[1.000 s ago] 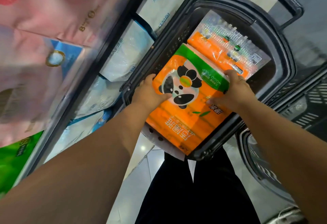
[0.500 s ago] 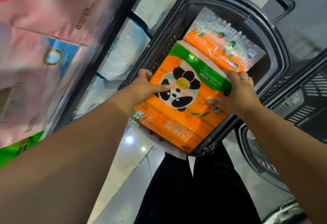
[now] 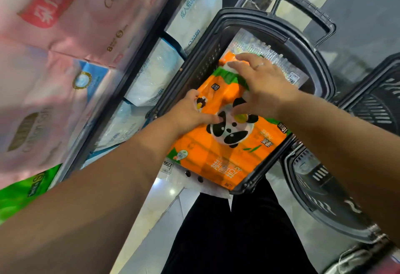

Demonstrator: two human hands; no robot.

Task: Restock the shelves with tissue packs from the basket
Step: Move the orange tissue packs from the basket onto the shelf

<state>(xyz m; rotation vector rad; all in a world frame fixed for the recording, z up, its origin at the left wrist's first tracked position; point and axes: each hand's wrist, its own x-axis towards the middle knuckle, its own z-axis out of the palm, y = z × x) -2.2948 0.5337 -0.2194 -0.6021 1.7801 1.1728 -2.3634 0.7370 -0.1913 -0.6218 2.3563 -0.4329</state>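
Packs of tissue in the black basket (image 3: pixel 311 61) number at least two: an orange panda pack (image 3: pixel 225 152) on top, and a second orange pack (image 3: pixel 229 57) under it at the far end, mostly covered; whether more lie below cannot be told. Two hands work here. The left hand (image 3: pixel 190 113) grips the top pack's left edge, thumb laid across the printed face. The right hand (image 3: pixel 264 85) rests on the pack's upper part with fingers spread, a ring on one finger; it presses flat and does not close round anything. The top pack is glossy orange film with a green band, a black-and-white panda face, and white lettering; it lies tilted, its near corner jutting past the basket's near rim, a white price tag (image 3: pixel 167 165) showing there. Just left of the basket stand the shelves (image 3: pixel 138 72), stocked with pink packs (image 3: pixel 71 14), white-blue packs (image 3: pixel 155 72) and a green pack (image 3: pixel 19 191). A second dark basket (image 3: pixel 320 198) sits against the right side. Pale floor (image 3: pixel 151 219) lies open between shelf and legs.
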